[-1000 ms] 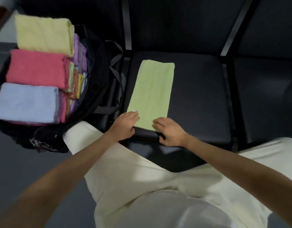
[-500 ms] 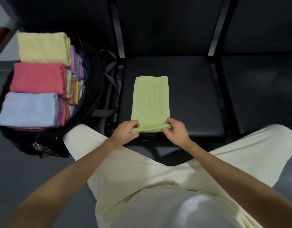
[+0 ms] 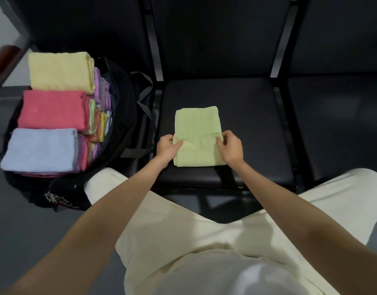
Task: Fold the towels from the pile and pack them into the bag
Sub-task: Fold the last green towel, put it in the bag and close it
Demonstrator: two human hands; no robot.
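Note:
A light green towel (image 3: pixel 197 126) lies on the black chair seat (image 3: pixel 253 124), its near half doubled over toward the far end. My left hand (image 3: pixel 167 146) pinches the folded edge at the towel's left side. My right hand (image 3: pixel 231 145) pinches the same edge at the right side. To the left stands an open black bag (image 3: pixel 121 116) stuffed with folded towels: a yellow one (image 3: pixel 60 71), a pink one (image 3: pixel 52 109) and a pale blue one (image 3: pixel 39 149) lie on top, with several more coloured ones on edge beside them.
More black seats (image 3: pixel 336 124) run to the right, with black backrests (image 3: pixel 215 33) behind. My legs in cream trousers (image 3: pixel 204 241) fill the foreground. A metal clip (image 3: pixel 52 198) hangs at the bag's near rim. Grey floor (image 3: pixel 24 231) spreads at lower left.
Both hands lifted the towel's near end and carried it away from me over the rest, so the long strip is now about half its length. The camera view shifted down.

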